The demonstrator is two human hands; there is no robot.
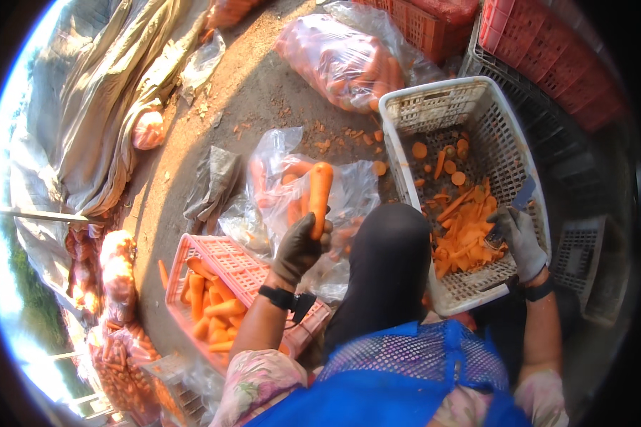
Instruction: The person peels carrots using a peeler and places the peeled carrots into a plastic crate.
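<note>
My left hand [299,251], in a dark glove, grips an orange carrot [320,192] by its lower end and holds it upright above an open clear plastic bag [278,144] of carrots. Over the right side of a dirty white plastic crate [400,155] is my right hand [521,240], in a grey glove, its fingers closed around a small dark tool [494,236]. The tool is mostly covered by the fingers, so its kind is unclear. Below it, carrot peelings [464,240] are heaped in the crate, with several cut carrot slices [450,166] farther back.
A pink crate [229,256] of carrots stands left of my knee [390,245]. A full bag of carrots [347,64] lies behind the white crate. Red crates [545,58] are stacked at upper right. Scraps dot the ground; a tarp [107,96] hangs at left.
</note>
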